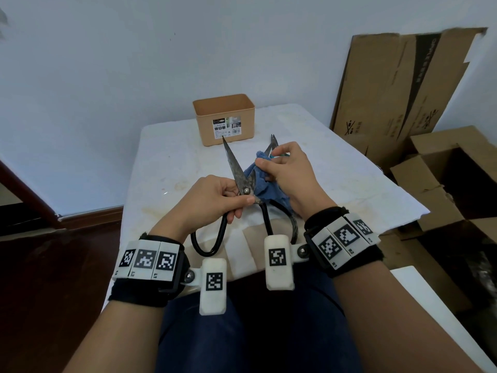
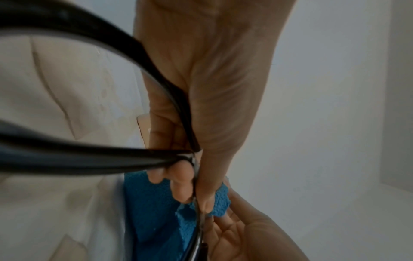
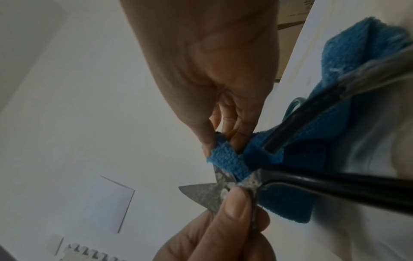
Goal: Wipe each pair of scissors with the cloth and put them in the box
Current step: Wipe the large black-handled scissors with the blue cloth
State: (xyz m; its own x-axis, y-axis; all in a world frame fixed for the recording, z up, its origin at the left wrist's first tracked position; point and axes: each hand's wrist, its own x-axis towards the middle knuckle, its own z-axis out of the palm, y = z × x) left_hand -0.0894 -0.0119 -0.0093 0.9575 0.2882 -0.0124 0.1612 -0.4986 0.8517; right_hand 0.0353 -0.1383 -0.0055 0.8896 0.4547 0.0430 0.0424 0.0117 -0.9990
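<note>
a: where are the scissors (image 1: 243, 179)?

b: over the tabletop (image 1: 172, 157), blades spread, tips toward 12 o'clock. the left hand (image 1: 215, 200) pinches them at the pivot; the right hand (image 1: 285, 170) pinches the cloth (image 1: 259, 184) round the 1 o'clock blade.

a: the risk?

b: i'd say a finger slipping off the cloth onto the bare edge, or the blades snapping together. the box (image 1: 224, 119) waits at 12 o'clock.

Scissors (image 1: 243, 176): dull grey blades mottled with dark spots, glossy black handle loops.
Cloth (image 1: 262, 181): plain blue, fuzzy weave.
Box (image 1: 224, 119): tan orange, with a small white and dark printed label.
Table (image 1: 172, 157): white with faint tan stains.
Wrist bands (image 1: 149, 261): black, carrying white blocks printed with black square codes.
Cardboard boxes (image 1: 398, 84): brown, black markings.
</note>
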